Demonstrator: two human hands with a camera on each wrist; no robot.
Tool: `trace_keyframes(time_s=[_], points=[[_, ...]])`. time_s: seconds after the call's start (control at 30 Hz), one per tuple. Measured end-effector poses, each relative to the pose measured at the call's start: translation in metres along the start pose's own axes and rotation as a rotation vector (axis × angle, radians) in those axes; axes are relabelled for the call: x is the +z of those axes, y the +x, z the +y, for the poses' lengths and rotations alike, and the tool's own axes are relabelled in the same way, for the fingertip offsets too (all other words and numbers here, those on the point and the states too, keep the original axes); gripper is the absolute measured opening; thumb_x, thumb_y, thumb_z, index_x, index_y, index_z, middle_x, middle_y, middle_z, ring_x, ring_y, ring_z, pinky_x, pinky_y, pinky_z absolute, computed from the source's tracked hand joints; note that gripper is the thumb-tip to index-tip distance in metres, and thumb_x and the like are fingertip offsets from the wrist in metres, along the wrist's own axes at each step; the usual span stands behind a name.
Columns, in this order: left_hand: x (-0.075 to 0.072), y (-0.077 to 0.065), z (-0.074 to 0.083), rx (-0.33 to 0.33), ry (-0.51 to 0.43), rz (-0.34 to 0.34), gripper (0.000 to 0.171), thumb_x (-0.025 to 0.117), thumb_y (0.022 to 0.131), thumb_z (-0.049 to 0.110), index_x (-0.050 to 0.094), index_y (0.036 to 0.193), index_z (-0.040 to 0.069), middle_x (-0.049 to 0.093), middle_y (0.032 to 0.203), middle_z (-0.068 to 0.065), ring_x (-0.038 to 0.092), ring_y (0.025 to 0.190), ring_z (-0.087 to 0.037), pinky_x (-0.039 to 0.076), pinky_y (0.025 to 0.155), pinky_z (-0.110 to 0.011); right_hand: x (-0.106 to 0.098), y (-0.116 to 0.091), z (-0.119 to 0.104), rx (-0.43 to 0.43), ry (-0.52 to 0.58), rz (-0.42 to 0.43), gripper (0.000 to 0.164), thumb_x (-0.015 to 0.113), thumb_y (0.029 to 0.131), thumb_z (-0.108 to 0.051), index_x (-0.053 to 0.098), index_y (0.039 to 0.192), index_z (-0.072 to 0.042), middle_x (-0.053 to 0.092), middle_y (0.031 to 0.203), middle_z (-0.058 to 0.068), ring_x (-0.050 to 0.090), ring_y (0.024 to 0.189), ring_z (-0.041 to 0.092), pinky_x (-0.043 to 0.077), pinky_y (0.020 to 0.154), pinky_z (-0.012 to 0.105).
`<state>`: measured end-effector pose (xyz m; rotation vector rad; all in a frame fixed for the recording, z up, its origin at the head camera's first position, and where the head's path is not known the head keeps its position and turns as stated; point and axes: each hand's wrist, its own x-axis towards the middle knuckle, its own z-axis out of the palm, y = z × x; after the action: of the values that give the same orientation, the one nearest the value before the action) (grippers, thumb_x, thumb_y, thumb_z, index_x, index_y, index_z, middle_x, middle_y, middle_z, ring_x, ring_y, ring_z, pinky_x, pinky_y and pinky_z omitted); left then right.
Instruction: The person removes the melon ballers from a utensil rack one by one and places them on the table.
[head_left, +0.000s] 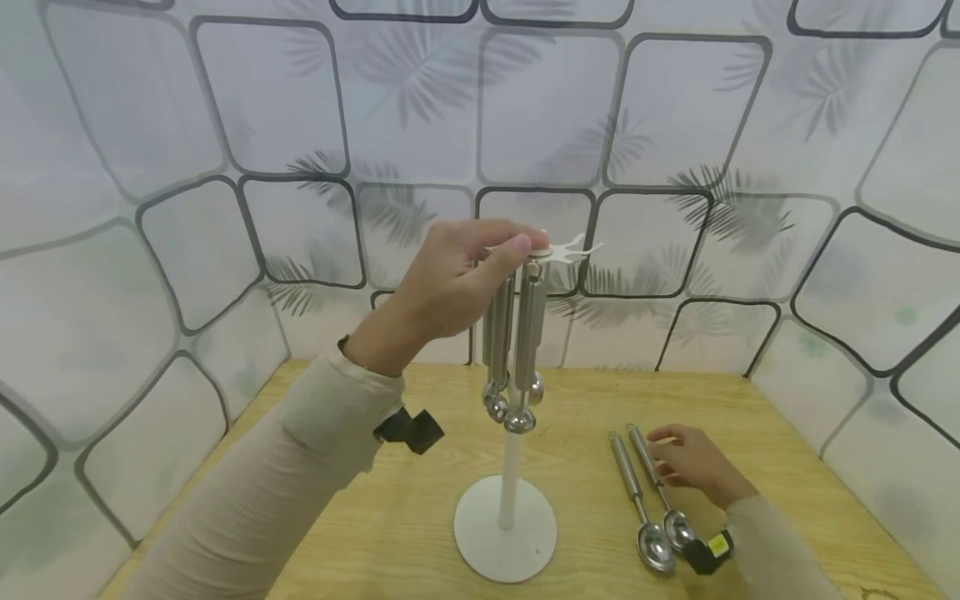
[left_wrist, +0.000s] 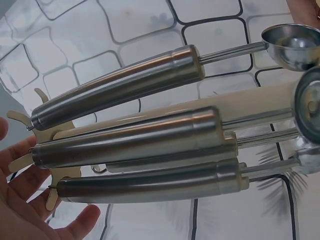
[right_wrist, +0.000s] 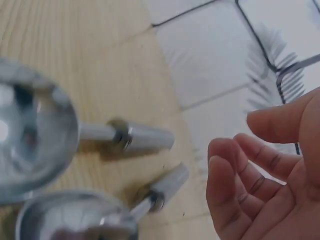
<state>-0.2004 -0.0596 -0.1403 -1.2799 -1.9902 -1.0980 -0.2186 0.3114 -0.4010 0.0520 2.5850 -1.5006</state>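
Note:
A white stand with a round base (head_left: pixel 505 533) and a hooked top (head_left: pixel 572 252) stands on the table. Several metal scoops (head_left: pixel 531 329) hang by their handle ends around its post. My left hand (head_left: pixel 459 279) grips the stand's top between thumb and fingers; in the left wrist view the fingers surround the hooks, beside the hanging scoop handles (left_wrist: pixel 125 140). Two more scoops lie side by side on the right, the left one (head_left: pixel 654 546) and the right one (head_left: pixel 678 527). Beside their handles hovers my right hand (head_left: pixel 696 465), fingers loosely bent, holding nothing.
The wooden table (head_left: pixel 390 500) meets a patterned wall covering (head_left: pixel 420 233) at the back and along both sides. Small black wrist mounts sit on my left sleeve (head_left: pixel 322 425) and my right sleeve (head_left: pixel 772 542).

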Motion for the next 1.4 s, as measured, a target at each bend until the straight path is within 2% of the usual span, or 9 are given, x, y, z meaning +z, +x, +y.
trace_keyframes(time_s=[0.2, 0.4, 0.6, 0.93, 1.4], points=[[0.001, -0.001, 0.002, -0.002, -0.009, -0.003, 0.03, 0.048, 0.097, 0.013, 0.071, 0.11, -0.002, 0.069, 0.114, -0.011, 0.063, 0.107, -0.016, 0.049, 0.088, -0.032, 0.009, -0.005, -0.029, -0.077, 0.13, -0.023, 0.043, 0.05, 0.1, -0.02, 0.045, 0.131, 0.01, 0.058, 0.102, 0.018, 0.061, 0.082, 0.025, 0.055, 0.069, 0.036], [0.0, -0.001, 0.004, -0.006, -0.006, -0.001, 0.03, 0.048, 0.097, 0.013, 0.071, 0.108, -0.001, 0.069, 0.114, -0.011, 0.062, 0.107, -0.016, 0.049, 0.087, -0.032, 0.018, -0.012, -0.062, -0.215, 0.237, -0.078, 0.047, 0.044, 0.104, -0.029, 0.045, 0.128, 0.011, 0.056, 0.097, 0.013, 0.062, 0.079, 0.019, 0.055, 0.068, 0.034], [0.0, -0.001, 0.003, -0.004, 0.02, -0.001, 0.031, 0.047, 0.096, 0.014, 0.072, 0.108, 0.0, 0.069, 0.114, -0.01, 0.062, 0.105, -0.015, 0.049, 0.085, -0.032, 0.028, -0.021, -0.094, -0.339, 0.281, -0.127, 0.048, 0.041, 0.105, -0.035, 0.049, 0.122, 0.009, 0.056, 0.094, 0.01, 0.063, 0.078, 0.018, 0.055, 0.068, 0.033], [-0.001, 0.0, 0.002, 0.007, 0.046, 0.002, 0.031, 0.048, 0.096, 0.015, 0.071, 0.108, -0.001, 0.069, 0.114, -0.01, 0.062, 0.104, -0.016, 0.049, 0.085, -0.032, 0.038, -0.034, -0.132, -0.51, 0.374, -0.229, 0.027, 0.04, 0.106, -0.025, 0.058, 0.115, -0.007, 0.061, 0.093, 0.004, 0.064, 0.079, 0.015, 0.055, 0.068, 0.031], [-0.002, 0.0, 0.001, 0.005, 0.05, -0.005, 0.032, 0.047, 0.097, 0.016, 0.071, 0.11, -0.001, 0.069, 0.115, -0.01, 0.061, 0.107, -0.016, 0.048, 0.087, -0.033, 0.054, -0.042, -0.179, -0.656, 0.405, -0.299, 0.024, 0.04, 0.106, -0.022, 0.062, 0.112, -0.013, 0.063, 0.092, 0.003, 0.064, 0.08, 0.014, 0.056, 0.069, 0.03]])
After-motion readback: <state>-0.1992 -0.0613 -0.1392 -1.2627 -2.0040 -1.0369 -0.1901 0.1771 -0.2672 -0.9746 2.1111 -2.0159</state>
